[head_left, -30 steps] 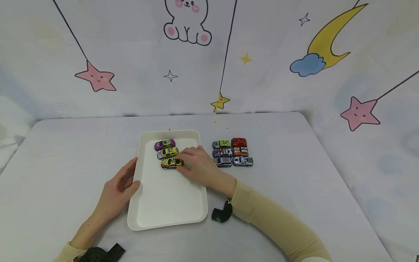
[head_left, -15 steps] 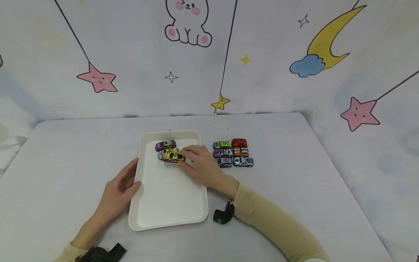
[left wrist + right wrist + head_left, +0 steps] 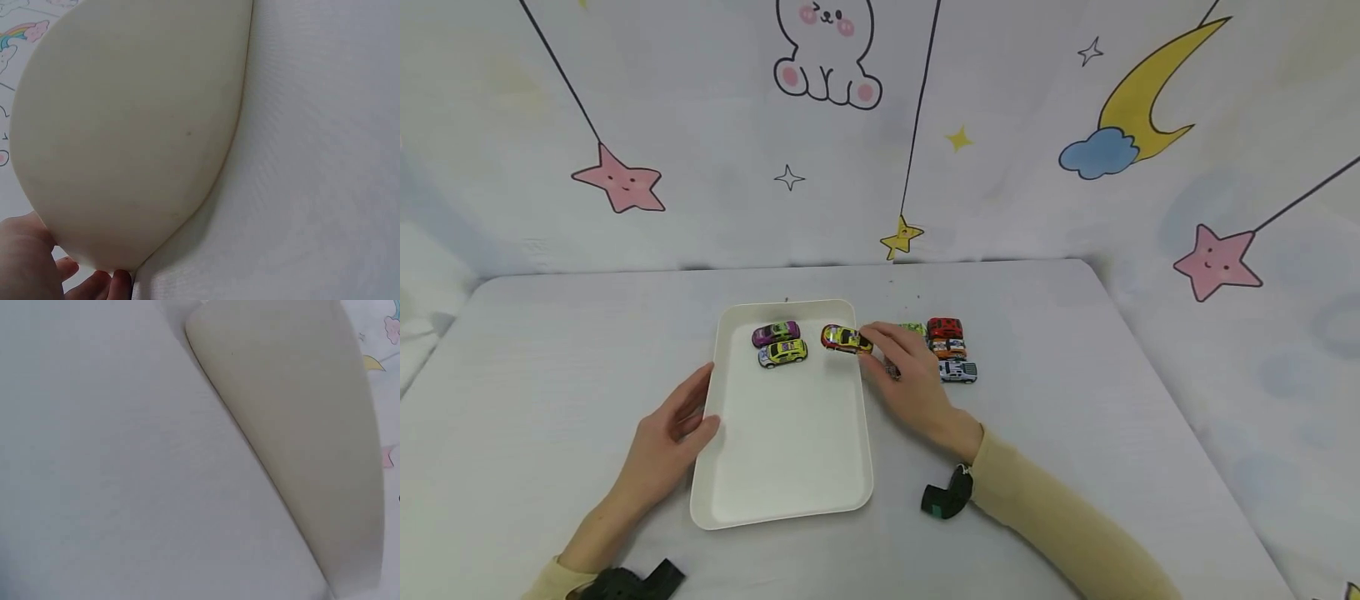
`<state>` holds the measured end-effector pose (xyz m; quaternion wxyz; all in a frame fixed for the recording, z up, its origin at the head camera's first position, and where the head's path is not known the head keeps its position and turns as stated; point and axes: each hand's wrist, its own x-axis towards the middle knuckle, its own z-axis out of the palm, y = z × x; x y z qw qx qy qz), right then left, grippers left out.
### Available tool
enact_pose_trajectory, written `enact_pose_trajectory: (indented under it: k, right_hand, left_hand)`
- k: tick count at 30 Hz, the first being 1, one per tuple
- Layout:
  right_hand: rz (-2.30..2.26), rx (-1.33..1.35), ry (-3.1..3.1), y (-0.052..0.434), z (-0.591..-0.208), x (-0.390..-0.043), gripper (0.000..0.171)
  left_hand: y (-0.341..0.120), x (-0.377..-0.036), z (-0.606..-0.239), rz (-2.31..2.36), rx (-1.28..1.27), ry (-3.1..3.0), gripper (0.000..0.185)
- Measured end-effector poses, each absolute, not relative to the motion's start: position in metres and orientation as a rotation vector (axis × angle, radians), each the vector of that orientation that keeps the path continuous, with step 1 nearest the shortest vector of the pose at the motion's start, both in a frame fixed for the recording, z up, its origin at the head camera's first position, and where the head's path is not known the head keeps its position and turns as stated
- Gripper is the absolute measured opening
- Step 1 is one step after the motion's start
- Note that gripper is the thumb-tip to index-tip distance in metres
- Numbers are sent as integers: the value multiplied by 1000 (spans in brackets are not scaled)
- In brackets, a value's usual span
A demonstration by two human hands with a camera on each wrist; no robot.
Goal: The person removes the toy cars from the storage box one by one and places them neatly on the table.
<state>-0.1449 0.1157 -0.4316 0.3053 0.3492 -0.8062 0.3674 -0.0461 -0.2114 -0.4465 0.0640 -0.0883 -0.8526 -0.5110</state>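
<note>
A white tray [image 3: 775, 467] lies on the table with a purple toy car [image 3: 776, 333] and a yellow-green toy car [image 3: 783, 353] at its far end. My right hand [image 3: 901, 371] pinches a yellow and red toy car [image 3: 846, 338] by its rear, over the tray's right rim. My left hand [image 3: 673, 429] rests against the tray's left edge, thumb on the rim. The left wrist view shows only the tray's outer wall [image 3: 131, 125] and my fingers [image 3: 94, 284]. The right wrist view shows only the tray's wall [image 3: 300, 425] and the tablecloth.
Right of the tray stands a group of toy cars, among them a red one [image 3: 945, 326], an orange one [image 3: 950, 346] and a white one [image 3: 958, 371]; my right hand covers the others. A black wrist device [image 3: 946, 498] lies near the tray's front right corner.
My right hand lifted the yellow and red car from beside the other two and carried it right, to the tray's right rim. The left hand has not moved.
</note>
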Motion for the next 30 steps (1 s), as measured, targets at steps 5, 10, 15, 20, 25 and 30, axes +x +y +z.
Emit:
enact_pose_trajectory:
  k: [5, 10, 15, 20, 25, 30]
  right_hand:
    - [965, 871, -2168, 135, -433, -140, 40]
    - [958, 838, -2150, 157, -435, -141, 40]
    - [952, 792, -2138, 180, -437, -146, 41]
    - [911, 730, -2177, 200, -439, -151, 40]
    - [883, 697, -2222, 220, -446, -158, 39]
    - [868, 667, -2248, 238, -450, -166, 38]
  left_hand:
    - [-213, -45, -448, -1538, -270, -2569, 66]
    - [-212, -46, -449, -1538, -279, -2552, 67]
    - [-213, -46, -449, -1540, -287, -2544, 67]
    - [-213, -47, -450, -1549, -301, -2533, 69]
    - [-212, -48, -450, -1562, -302, -2529, 67]
    - [-213, -49, -450, -1556, -300, -2531, 67]
